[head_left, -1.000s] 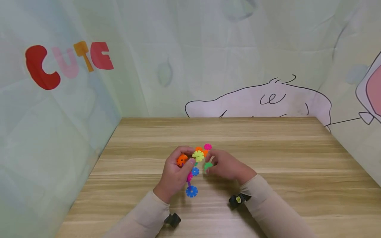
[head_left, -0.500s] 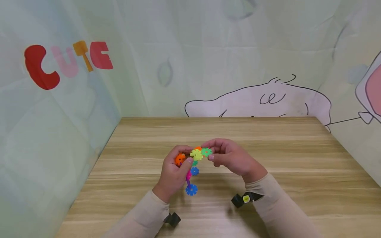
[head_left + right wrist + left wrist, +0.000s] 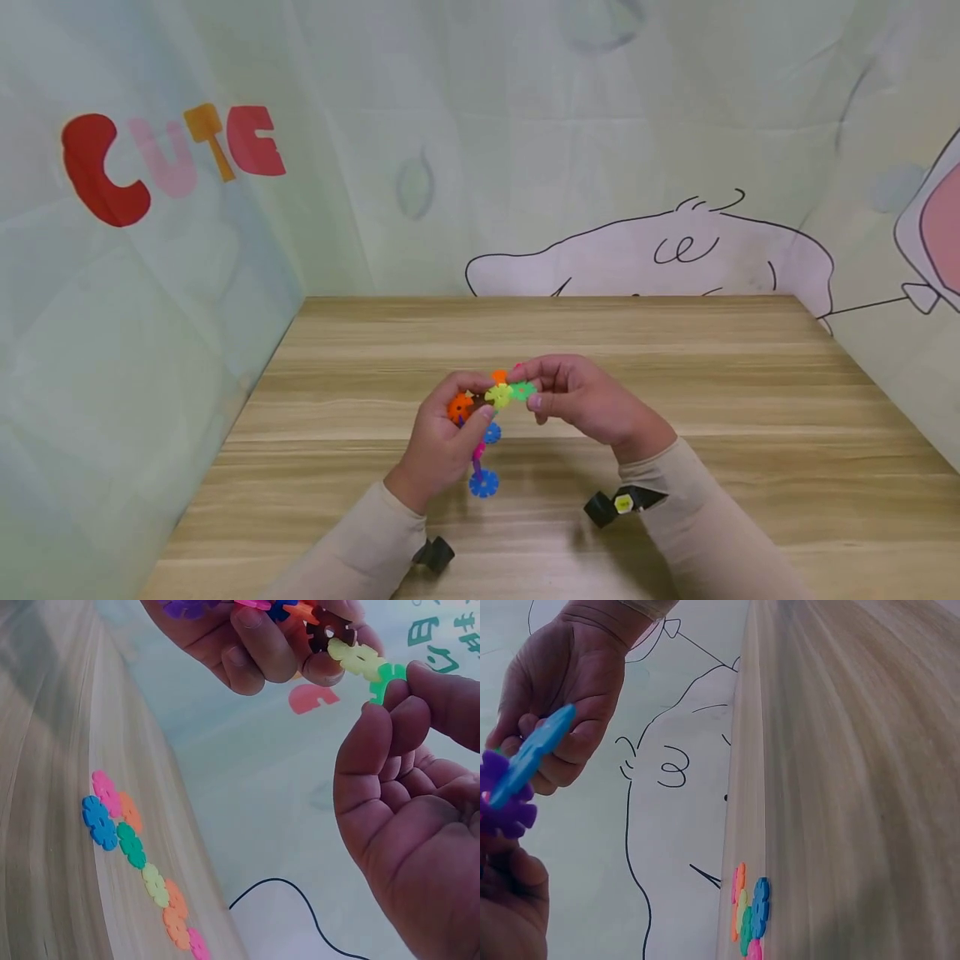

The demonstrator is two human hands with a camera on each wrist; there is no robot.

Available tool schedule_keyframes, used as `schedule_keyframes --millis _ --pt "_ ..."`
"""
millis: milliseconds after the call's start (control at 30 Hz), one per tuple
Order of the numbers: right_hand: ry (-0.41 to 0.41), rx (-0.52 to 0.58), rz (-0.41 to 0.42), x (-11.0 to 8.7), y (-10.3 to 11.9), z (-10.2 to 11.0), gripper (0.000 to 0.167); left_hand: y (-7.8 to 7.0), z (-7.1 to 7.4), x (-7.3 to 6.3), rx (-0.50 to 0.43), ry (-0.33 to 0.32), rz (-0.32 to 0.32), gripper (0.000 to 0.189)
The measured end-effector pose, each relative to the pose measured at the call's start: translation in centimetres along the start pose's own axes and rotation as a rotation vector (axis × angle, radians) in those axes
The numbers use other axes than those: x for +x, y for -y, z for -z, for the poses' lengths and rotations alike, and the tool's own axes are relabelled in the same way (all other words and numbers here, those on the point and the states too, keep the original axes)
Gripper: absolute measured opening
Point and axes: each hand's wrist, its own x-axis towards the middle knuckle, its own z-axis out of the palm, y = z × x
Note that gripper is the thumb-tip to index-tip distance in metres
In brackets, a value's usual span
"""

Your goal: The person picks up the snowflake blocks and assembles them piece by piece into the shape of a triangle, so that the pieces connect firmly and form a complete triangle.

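My left hand (image 3: 442, 446) holds a chain of interlocking snowflake discs above the table. An orange disc (image 3: 460, 408) shows between its thumb and fingers, and a blue disc (image 3: 483, 483) sits at the chain's near end by a purple one (image 3: 517, 814). A brown disc (image 3: 330, 630) comes just before a yellow disc (image 3: 356, 658). Thumb and fingers of my right hand (image 3: 592, 404) pinch a green disc (image 3: 386, 681), whose edge meets the yellow one. Whether their slots are fully engaged I cannot tell.
Several loose discs lie in a row on the wooden table, among them a blue disc (image 3: 99, 823), a green disc (image 3: 131, 845) and an orange disc (image 3: 177, 928). A printed cloth backdrop (image 3: 375, 167) rises behind the table (image 3: 712, 375) and at its left.
My right hand has lifted the green disc from low beside the left hand up to the yellow disc's right edge. The left hand has stayed nearly in place, holding the chain.
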Motion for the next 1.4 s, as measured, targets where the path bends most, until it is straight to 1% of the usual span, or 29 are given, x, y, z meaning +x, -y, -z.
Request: schedule_keyframes --millis 400,533,700,867,1033,1167,1267,1400 --pt "0.026 -0.038 0.026 -0.2 0.0 0.2 0.03 0.2 0.0 -0.1 0.044 0.013 -0.026 0.025" --pt "0.038 -0.049 0.039 -0.2 0.0 0.2 0.03 0.3 0.0 -0.1 0.053 0.015 -0.044 0.025" --pt "0.061 -0.037 0.037 -0.1 0.0 0.2 0.028 0.2 0.1 -0.1 0.065 0.016 -0.067 0.025" --pt "0.048 0.027 0.034 0.0 0.0 -0.3 0.028 0.2 0.0 -0.2 0.052 0.004 -0.076 0.025" --pt "0.036 0.163 0.056 0.2 -0.1 -0.8 0.033 0.5 -0.2 -0.2 0.039 -0.024 -0.096 0.027" --pt "0.017 0.253 0.024 0.3 -0.3 -1.0 0.035 0.4 -0.3 -0.3 0.046 -0.043 -0.084 0.028" --pt "0.005 0.273 -0.013 0.3 -0.1 -1.1 0.039 0.3 -0.2 -0.3 0.051 -0.051 -0.079 0.029" --pt "0.0 0.259 -0.046 0.2 0.4 -1.1 0.046 0.3 -0.1 -0.2 0.048 -0.046 -0.082 0.029"
